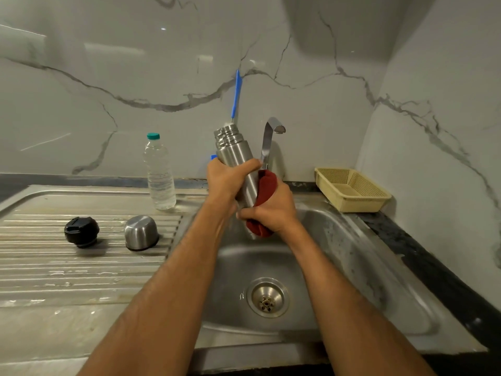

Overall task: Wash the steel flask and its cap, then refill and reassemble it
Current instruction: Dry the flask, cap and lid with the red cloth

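On the ribbed steel draining board [81, 267] at about 9 o'clock from the sink basin [339, 253] sit a black stopper [81, 231] and, just beside it to the right, a steel cup cap [141, 232] turned mouth down. Behind them, at 11 o'clock, a clear plastic bottle [159, 175] with a teal lid stands upright. A steel tap [271, 137] rises close behind the hands, and a cream plastic basket [352, 189] rests on the dark desk [433, 264] at 2 o'clock, near the marble wall corner.

The steel flask [235, 156] is held above the basin, in front of the tap. Its long axis runs nearly upright, tilted slightly, with the open threaded mouth pointing to 12 o'clock and a little left. A blue brush handle [236, 95] sticks up out of the mouth. The body is brushed silver metal, with ridged rings at the neck.

The left hand [230, 180] has its fingers curled round the flask's middle. The right hand [273, 210] grips a dark red cloth [264, 196] pressed against the flask's lower part, fingers closed over it.
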